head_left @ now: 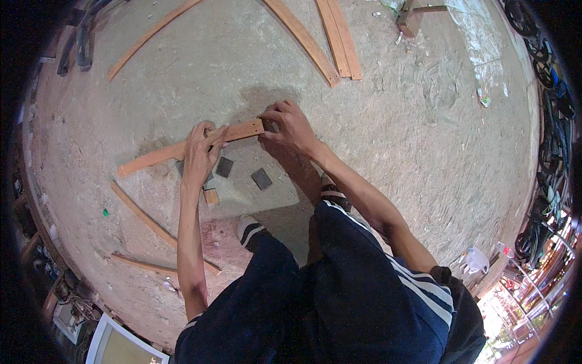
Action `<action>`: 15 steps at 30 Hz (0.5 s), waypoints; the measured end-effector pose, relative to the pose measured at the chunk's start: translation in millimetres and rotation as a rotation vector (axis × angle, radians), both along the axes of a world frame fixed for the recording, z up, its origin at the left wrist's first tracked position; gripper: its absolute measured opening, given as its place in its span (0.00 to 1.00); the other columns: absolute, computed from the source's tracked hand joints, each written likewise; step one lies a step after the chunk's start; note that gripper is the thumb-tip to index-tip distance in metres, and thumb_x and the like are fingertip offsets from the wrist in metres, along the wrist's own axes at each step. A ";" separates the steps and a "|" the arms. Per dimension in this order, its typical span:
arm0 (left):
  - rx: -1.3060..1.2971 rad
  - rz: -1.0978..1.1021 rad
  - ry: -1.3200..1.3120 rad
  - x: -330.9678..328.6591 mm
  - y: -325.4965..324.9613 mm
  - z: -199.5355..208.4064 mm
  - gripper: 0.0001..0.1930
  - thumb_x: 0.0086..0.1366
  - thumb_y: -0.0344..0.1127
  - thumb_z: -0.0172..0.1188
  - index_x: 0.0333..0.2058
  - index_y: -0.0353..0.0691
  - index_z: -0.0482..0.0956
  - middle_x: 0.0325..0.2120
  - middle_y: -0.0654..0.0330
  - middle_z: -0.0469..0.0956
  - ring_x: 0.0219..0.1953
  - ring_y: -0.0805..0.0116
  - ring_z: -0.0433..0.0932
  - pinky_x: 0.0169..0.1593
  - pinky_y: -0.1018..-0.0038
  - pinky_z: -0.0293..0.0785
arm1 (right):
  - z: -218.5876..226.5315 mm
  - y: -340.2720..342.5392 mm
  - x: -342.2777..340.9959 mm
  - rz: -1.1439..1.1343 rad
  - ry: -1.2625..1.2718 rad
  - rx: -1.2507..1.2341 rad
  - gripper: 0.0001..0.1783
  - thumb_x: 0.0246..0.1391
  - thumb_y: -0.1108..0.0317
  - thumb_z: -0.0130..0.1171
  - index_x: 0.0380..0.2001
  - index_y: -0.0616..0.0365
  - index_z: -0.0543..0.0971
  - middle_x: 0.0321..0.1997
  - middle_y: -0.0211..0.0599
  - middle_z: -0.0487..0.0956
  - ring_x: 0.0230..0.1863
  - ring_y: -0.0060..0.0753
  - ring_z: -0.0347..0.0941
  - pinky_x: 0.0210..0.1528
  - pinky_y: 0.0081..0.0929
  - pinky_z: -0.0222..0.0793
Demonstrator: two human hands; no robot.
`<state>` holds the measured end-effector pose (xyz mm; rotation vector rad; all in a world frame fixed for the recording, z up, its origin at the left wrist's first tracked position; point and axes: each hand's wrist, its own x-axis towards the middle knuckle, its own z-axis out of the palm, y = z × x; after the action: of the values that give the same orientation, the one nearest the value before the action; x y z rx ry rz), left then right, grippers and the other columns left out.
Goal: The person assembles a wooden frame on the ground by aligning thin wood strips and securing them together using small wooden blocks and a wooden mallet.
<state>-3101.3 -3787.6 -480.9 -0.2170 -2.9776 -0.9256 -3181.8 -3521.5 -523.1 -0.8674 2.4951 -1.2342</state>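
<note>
A reddish-brown wooden strip (163, 158) is held at a slant above the floor, its right end showing small dark holes. My left hand (202, 145) is closed around the strip near its middle, fingers over the top. At the strip's right end my right hand (289, 126) is curled, with a small dark piece (269, 125) partly hidden under its fingers against the end. Below the strip lie dark flat rectangular pieces (262, 178), another dark piece (224, 167) and a small wooden block (211, 196). Some dark pieces are partly covered by my left hand and wrist.
Further wooden strips (339, 39) lie at the far side, one curved strip (151, 34) at the far left. Two more strips (142, 212) rest near my left forearm. A wooden block (410, 23) stands far right. Dark clutter (548, 121) lines the right edge.
</note>
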 end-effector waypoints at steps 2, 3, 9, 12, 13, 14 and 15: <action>-0.004 0.020 -0.057 -1.1 1.7 3.1 0.22 0.60 0.29 0.68 0.55 0.48 0.84 0.40 0.54 0.76 0.45 0.54 0.74 0.53 0.61 0.70 | -1.0 0.7 -0.7 -0.002 0.000 -0.006 0.26 0.42 0.63 0.75 0.49 0.54 0.84 0.48 0.39 0.79 0.52 0.45 0.71 0.59 0.41 0.69; -0.004 0.018 -0.057 -0.8 0.8 2.4 0.22 0.60 0.29 0.68 0.55 0.48 0.84 0.40 0.54 0.76 0.45 0.54 0.74 0.53 0.61 0.70 | -2.5 0.4 -1.4 0.002 0.017 -0.008 0.26 0.43 0.62 0.75 0.48 0.54 0.84 0.48 0.38 0.79 0.52 0.45 0.71 0.58 0.41 0.69; -0.027 0.024 -0.072 2.0 0.0 4.4 0.25 0.57 0.29 0.70 0.55 0.51 0.85 0.42 0.54 0.75 0.46 0.54 0.74 0.53 0.60 0.70 | -0.2 -0.2 0.5 -0.006 0.026 -0.008 0.24 0.45 0.61 0.74 0.47 0.55 0.85 0.46 0.38 0.79 0.51 0.45 0.71 0.57 0.40 0.69; -0.020 0.026 -0.064 0.9 -0.7 3.6 0.26 0.56 0.29 0.71 0.55 0.51 0.85 0.43 0.55 0.75 0.46 0.54 0.74 0.54 0.60 0.70 | -1.3 0.4 0.6 -0.016 0.035 -0.004 0.23 0.45 0.61 0.74 0.46 0.55 0.85 0.46 0.38 0.79 0.50 0.44 0.72 0.56 0.40 0.70; -0.024 0.028 -0.063 0.3 -0.5 4.0 0.26 0.56 0.29 0.71 0.55 0.51 0.85 0.43 0.55 0.75 0.46 0.54 0.74 0.53 0.60 0.71 | -1.5 0.8 0.5 -0.022 0.043 -0.006 0.23 0.45 0.61 0.74 0.46 0.55 0.85 0.46 0.38 0.79 0.50 0.43 0.72 0.56 0.41 0.70; -0.028 0.033 -0.065 0.7 -1.6 3.5 0.26 0.56 0.29 0.71 0.55 0.51 0.85 0.43 0.55 0.76 0.46 0.54 0.75 0.53 0.60 0.71 | -2.3 -0.1 0.5 -0.019 0.040 -0.007 0.23 0.45 0.61 0.74 0.46 0.55 0.85 0.46 0.38 0.79 0.50 0.43 0.72 0.56 0.41 0.70; -0.028 0.035 -0.068 1.3 -3.7 0.8 0.26 0.56 0.29 0.71 0.55 0.51 0.85 0.43 0.55 0.76 0.46 0.54 0.75 0.53 0.60 0.71 | -3.0 -0.7 0.4 -0.016 0.039 -0.004 0.23 0.44 0.61 0.74 0.46 0.55 0.85 0.46 0.38 0.79 0.50 0.43 0.72 0.56 0.41 0.70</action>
<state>-3100.0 -3791.3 -480.1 -0.1357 -3.0469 -0.9058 -3181.4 -3522.2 -526.1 -0.8825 2.5354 -1.2401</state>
